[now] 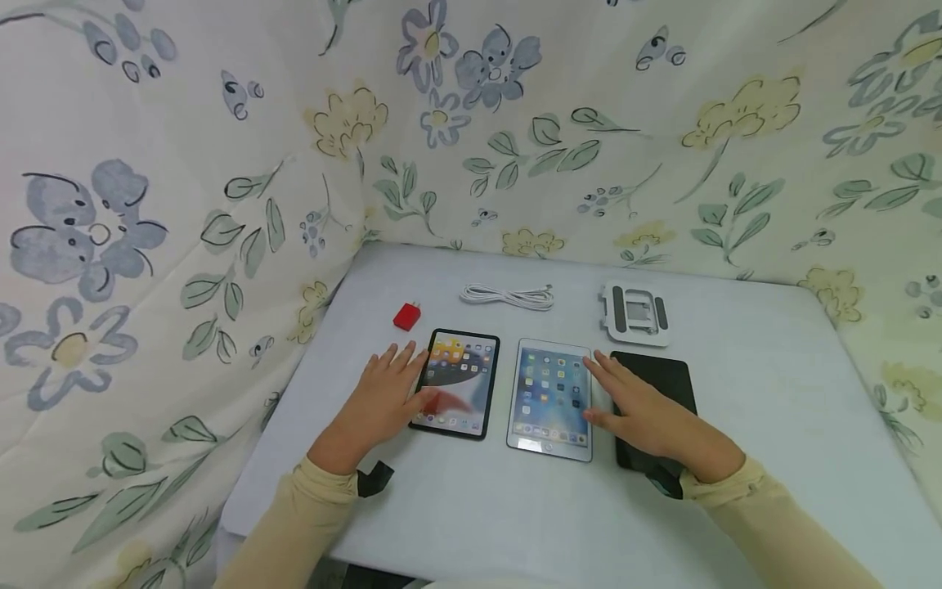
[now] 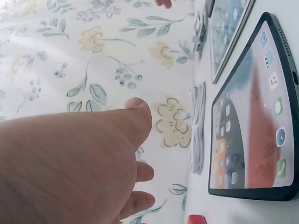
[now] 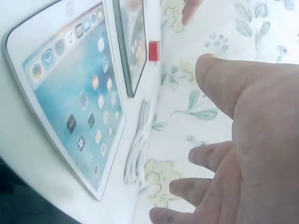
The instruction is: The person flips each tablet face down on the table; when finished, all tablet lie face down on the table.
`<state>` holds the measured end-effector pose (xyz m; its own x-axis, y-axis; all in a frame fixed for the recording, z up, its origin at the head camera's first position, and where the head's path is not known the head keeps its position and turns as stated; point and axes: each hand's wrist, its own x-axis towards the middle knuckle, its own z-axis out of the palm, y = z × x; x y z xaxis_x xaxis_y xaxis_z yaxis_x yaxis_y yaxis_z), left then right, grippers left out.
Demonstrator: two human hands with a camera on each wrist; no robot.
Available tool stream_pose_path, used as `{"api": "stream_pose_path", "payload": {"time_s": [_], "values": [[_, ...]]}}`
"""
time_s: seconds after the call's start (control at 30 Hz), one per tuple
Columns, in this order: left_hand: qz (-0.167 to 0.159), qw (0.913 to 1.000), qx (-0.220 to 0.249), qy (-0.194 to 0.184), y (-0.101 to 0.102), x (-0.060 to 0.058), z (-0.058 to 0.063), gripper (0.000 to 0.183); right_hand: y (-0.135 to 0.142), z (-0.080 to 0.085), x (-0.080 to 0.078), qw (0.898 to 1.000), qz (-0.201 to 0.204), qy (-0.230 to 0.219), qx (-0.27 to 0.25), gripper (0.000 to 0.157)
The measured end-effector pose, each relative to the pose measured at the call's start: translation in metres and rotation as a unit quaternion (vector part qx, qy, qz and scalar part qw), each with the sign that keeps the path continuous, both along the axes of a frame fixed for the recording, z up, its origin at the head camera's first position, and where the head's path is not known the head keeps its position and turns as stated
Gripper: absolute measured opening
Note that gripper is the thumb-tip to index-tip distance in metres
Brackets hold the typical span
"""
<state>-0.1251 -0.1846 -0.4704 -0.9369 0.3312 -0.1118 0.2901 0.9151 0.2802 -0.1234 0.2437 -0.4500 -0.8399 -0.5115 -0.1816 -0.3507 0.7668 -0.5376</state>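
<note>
My left hand is spread with straight fingers at the left edge of a black-framed tablet, its thumb over the lit screen. In the left wrist view the hand looks raised beside that tablet. A white-framed tablet, also lit, lies to the right. My right hand reaches over a flat black rectangle, hiding much of it, with fingertips near the white tablet's right edge. From the right wrist view, this hand holds nothing and its fingers are apart.
Behind the tablets lie a red charger plug, a bundled white cable and a white-and-grey folding stand. All rest on a white table. Floral cloth hangs along the back and left side.
</note>
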Motion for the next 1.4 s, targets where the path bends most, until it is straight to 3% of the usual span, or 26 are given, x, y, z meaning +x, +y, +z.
{"api": "stream_pose_path", "payload": {"time_s": [0.23, 0.67, 0.87, 1.13, 1.4], "values": [[0.012, 0.9999, -0.008, 0.001, 0.0, -0.002, -0.002, 0.068, -0.004, 0.004, -0.003, 1.0, 0.012, 0.016, 0.001, 0.089], [0.023, 0.9996, 0.0, -0.017, 0.001, 0.003, -0.015, 0.065, -0.01, 0.01, -0.001, 1.0, 0.011, 0.002, -0.008, 0.088], [0.043, 0.9989, 0.005, -0.016, 0.004, 0.005, -0.024, 0.063, -0.018, 0.004, -0.002, 1.0, -0.003, 0.006, 0.0, 0.089], [0.065, 0.997, 0.019, -0.038, 0.011, 0.017, -0.031, 0.069, -0.074, -0.02, 0.008, 1.0, 0.015, -0.007, -0.02, 0.097], [0.005, 0.9996, 0.017, -0.023, 0.013, 0.014, -0.038, 0.076, -0.127, -0.031, 0.017, 0.997, -0.022, -0.03, -0.064, 0.095]]}}
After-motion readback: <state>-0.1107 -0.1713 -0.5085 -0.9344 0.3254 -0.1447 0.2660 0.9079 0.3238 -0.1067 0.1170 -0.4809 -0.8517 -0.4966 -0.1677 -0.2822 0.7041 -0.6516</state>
